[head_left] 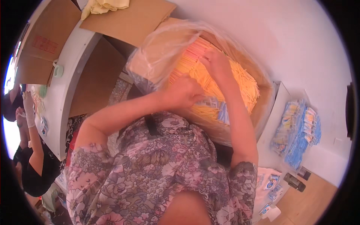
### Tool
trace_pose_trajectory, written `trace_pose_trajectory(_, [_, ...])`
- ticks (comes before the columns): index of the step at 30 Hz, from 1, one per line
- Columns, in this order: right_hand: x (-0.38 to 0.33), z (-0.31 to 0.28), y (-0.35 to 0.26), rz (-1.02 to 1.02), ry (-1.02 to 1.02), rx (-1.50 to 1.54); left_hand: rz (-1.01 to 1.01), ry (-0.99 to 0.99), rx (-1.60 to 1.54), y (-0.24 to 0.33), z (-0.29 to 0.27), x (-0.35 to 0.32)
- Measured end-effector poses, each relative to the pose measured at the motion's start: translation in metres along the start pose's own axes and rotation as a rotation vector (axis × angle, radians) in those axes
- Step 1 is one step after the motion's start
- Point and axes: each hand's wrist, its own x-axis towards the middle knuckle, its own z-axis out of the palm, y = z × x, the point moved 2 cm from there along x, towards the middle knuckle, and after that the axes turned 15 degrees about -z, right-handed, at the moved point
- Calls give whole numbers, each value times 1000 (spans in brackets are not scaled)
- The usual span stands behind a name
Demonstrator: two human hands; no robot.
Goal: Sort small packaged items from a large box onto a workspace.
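Observation:
A large cardboard box (264, 108) lined with clear plastic film (150, 63) stands in front of me. Thin yellow sticks (240, 80) fill it, with a row of pink and orange ones (193, 50) toward the back. Over the sticks, my left hand (183, 90) is closed, its fingers curled. What it holds, if anything, is hidden. Farther back and to the right, my right hand (215, 63) pinches beside the pink and orange sticks; I cannot make out what lies between its fingers. Small clear packets with blue print (223, 112) rest on the sticks below my hands.
To the right, a pile of clear and blue packets (296, 131) lies on a white surface. At left stands a white table (71, 71) with a pale green cup-like item (58, 70). A co-worker's gloved hand (28, 107) shows at far left. Yellow cloth (107, 5) lies on cardboard.

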Motion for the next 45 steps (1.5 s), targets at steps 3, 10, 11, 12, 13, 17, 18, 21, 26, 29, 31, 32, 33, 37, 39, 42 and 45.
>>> trace_pose_trajectory(3, [25, 37, 16, -54, -107, -151, -38, 70, -81, 3, 6, -6])
trace_pose_trajectory(10, [36, 62, 15, -183, -409, -356, -176, 62, -292, 7, 9, -4])
trace_pose_trajectory(11, [36, 63, 16, -182, -412, -362, -188, 40, -306, 6, 11, -5])
trace_pose_trajectory(12, [36, 64, 17, -122, -394, -281, -184, 41, -309, 6, 12, -6])
trace_pose_trajectory(13, [35, 65, 19, -60, -373, -201, -164, 48, -319, 5, 15, -6])
trace_pose_trajectory(17, [36, 45, 4, -181, -435, -555, -122, 109, -343, 5, 17, -5])
trace_pose_trajectory(18, [37, 34, -2, -160, -536, -631, -121, 113, -343, 4, 18, -5])
trace_pose_trajectory(21, [28, 21, 10, -183, -348, -588, -141, 58, -326, 3, 17, -4])
trace_pose_trajectory(26, [-8, -2, 26, 486, -242, 813, -194, 56, -370, 2, 11, -8])
trace_pose_trajectory(29, [-23, 10, 40, 779, -28, 1337, -279, 9, -449, 3, 10, -8])
trace_pose_trajectory(31, [-24, 25, 63, 921, 171, 1493, -295, -33, -430, 7, 6, -8])
trace_pose_trajectory(32, [-22, 31, 69, 914, 184, 1493, -323, -62, -413, 7, 4, -7])
trace_pose_trajectory(33, [-19, 37, 72, 924, 245, 1531, -316, -68, -406, 7, 2, -7])
trace_pose_trajectory(37, [-17, 25, 58, 706, 203, 1593, -521, -98, -745, -3, 3, -1])
trace_pose_trajectory(39, [-20, 7, 32, 600, 223, 1476, -587, -47, -944, -5, -1, 8])
trace_pose_trajectory(42, [-26, -10, -10, 585, 303, 1488, -464, -110, -1140, -1, -15, 28])
trace_pose_trajectory(45, [-50, -6, -20, 587, 398, 1525, -301, -288, -1037, 0, -6, 37])
